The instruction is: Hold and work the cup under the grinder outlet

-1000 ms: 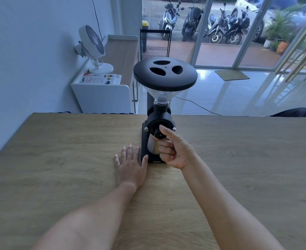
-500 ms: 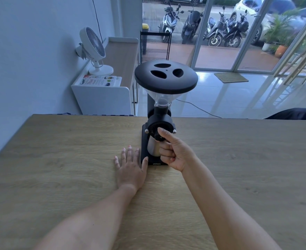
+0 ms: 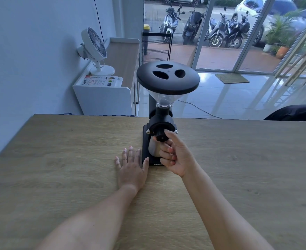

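Black coffee grinder [image 3: 160, 123] stands at 12 o'clock on wooden surface [image 3: 58, 159]. Right hand [image 3: 178, 156] grip pinches its front knob [image 3: 161, 136]; left hand [image 3: 132, 166] lies flat (thumb touching base).

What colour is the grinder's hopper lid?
Matte black, the hopper lid shows best in the head view.

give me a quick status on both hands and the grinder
Left hand flat on the table, thumb against the grinder base. Right hand curled round the metal cup under the spout, thumb by the knob. Nothing in the way.
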`<state>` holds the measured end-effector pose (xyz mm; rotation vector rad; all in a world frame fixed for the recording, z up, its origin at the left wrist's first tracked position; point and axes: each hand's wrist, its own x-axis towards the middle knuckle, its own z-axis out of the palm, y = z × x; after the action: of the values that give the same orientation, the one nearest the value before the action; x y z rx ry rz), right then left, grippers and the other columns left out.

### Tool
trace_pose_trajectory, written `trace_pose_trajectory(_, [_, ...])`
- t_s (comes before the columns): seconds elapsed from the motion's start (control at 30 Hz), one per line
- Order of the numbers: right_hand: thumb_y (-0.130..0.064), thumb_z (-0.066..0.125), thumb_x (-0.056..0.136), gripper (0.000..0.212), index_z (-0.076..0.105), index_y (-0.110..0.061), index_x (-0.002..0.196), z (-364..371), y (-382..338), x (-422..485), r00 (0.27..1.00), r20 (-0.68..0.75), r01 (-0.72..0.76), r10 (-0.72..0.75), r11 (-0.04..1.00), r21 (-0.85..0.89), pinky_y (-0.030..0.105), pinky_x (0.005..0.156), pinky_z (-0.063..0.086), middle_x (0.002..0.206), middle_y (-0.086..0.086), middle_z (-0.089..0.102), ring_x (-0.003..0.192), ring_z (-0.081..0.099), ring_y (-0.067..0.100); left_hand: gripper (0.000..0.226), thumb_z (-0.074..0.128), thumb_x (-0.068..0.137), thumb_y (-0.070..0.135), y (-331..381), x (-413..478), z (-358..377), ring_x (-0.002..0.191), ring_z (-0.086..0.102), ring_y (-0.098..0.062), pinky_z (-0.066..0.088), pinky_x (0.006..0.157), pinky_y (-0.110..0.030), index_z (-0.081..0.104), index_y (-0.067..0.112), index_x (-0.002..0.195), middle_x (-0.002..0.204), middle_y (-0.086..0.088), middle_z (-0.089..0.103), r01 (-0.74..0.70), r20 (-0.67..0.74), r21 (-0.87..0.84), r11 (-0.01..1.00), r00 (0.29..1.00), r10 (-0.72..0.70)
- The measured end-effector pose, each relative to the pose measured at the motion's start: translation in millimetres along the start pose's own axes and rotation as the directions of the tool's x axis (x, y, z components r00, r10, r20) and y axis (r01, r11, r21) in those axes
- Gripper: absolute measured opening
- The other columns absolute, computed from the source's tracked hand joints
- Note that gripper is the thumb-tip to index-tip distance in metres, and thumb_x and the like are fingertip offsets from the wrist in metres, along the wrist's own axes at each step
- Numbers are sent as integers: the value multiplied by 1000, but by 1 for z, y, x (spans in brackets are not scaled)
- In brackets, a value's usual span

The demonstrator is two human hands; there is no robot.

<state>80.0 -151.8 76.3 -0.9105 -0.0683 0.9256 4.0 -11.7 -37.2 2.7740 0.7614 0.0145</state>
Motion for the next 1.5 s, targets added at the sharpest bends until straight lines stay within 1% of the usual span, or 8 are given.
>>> trace_pose_trajectory(0.47, [-42,67,86,37,66,-7,95,6,2,1,996,-78,46,-46,999,-1,17,29,17,43,-9,29,32,19,3,70,-3,91,65,-1,0,2,150,-10,-21,-6,120,-52,6,34,154,165,1,0,3,-1,1,1000,1000,-3])
trace_pose_trajectory(0.73, [-43,69,84,38,65,-7,96,5,3,2,995,-85,54,-54,999,0,18,30,17,44,-9,28,33,19,3,70,-4,90,65,0,0,1,150,-10,-21,-5,120,-52,4,35,153,165,1,-1,6,8,6,1000,1000,-6])
trace_pose_trajectory(0.83, [-43,73,80,45,61,-6,102,4,3,2,994,-92,56,-57,998,-12,18,30,17,44,-9,29,33,19,3,70,-4,90,66,0,0,1,150,-10,-21,-6,120,-52,3,35,153,165,1,0,2,4,6,1000,1000,-2])
trace_pose_trajectory(0.9, [-44,76,76,55,52,-9,110,4,3,3,993,-103,60,-62,998,-25,18,30,18,44,-9,30,33,20,3,70,-4,91,65,0,0,1,150,-10,-21,-6,120,-52,3,35,153,165,1,-1,3,7,12,1000,1000,-3])
trace_pose_trajectory(0.97, [-44,79,73,61,46,-12,113,4,4,3,992,-107,65,-68,997,-33,18,29,19,44,-9,30,33,21,4,69,-3,91,65,0,0,0,150,-10,-21,-6,120,-52,2,35,153,164,1,-1,3,8,18,1000,1000,-4])
trace_pose_trajectory(1.23, [-45,82,72,64,46,-12,114,3,4,4,991,-105,73,-78,996,-51,19,30,20,45,-9,32,33,21,4,71,-5,90,66,0,0,2,150,-11,-21,-6,120,-52,3,34,153,164,0,-2,0,5,9,1000,1000,0])
trace_pose_trajectory(1.33, [-45,81,72,61,48,-12,112,2,4,5,991,-109,75,-81,996,-56,19,30,20,45,-9,31,34,21,4,72,-5,90,66,-1,0,1,149,-12,-21,-6,120,-51,2,33,153,164,1,-3,1,8,7,1000,1000,-1])
trace_pose_trajectory(1.5, [-46,85,68,52,52,-16,94,2,4,5,991,-108,77,-83,995,-62,19,30,20,46,-9,30,34,20,4,71,-3,91,65,1,0,-1,150,-11,-21,-8,119,-51,4,33,154,164,1,-2,1,9,9,1000,1000,-1])
